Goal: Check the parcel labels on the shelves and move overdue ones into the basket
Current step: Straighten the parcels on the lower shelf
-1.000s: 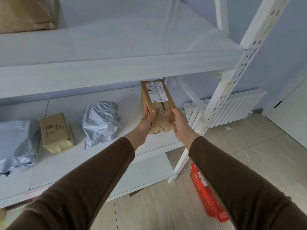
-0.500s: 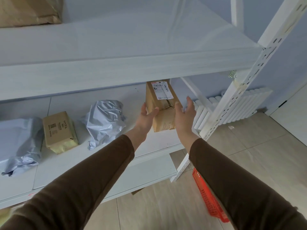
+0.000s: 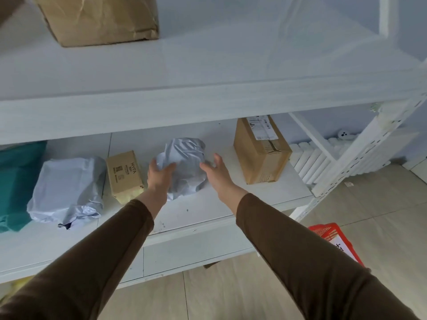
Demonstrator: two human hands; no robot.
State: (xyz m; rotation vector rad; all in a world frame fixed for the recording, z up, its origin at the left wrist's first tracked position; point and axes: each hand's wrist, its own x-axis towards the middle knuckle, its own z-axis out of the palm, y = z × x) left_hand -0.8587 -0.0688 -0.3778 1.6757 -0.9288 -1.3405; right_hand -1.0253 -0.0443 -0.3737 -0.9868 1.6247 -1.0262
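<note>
A crumpled grey poly mailer (image 3: 184,165) is seen lying on the middle shelf (image 3: 203,209), roughly at its centre, and it is flanked by both hands. The left hand (image 3: 159,175) is placed at the mailer's left side, with its fingers (image 3: 167,168) relaxed and lightly curved against the plastic; whether the bag is actually gripped cannot be told. The right hand (image 3: 217,172) is held just beside the mailer's right edge, its fingers spread and straight, with the thumb raised; contact with the bag cannot be confirmed. Both arms are covered by brown sleeves (image 3: 288,245).

To the right of the mailer, apart from it, a tall cardboard box (image 3: 261,153) is stood on the same shelf, with a white printed label (image 3: 261,128) fixed to its upper face. To the left, just beside the left hand, a small kraft box (image 3: 124,174) marked MYFA is laid. Further left a larger grey poly bag (image 3: 67,188) is found, and at the left edge of the view a teal bag (image 3: 16,181) is partly shown.

On the upper shelf (image 3: 208,72) a brown paper parcel (image 3: 99,19) is set near the left. The shelving is carried by a white perforated upright (image 3: 360,153) at the right. On the tiled floor (image 3: 381,204), below and right of the shelves, the corner of a red plastic basket (image 3: 332,236) is shown, partly hidden by the right sleeve. A white ribbed radiator (image 3: 314,160) is seen against the wall behind the upright.
</note>
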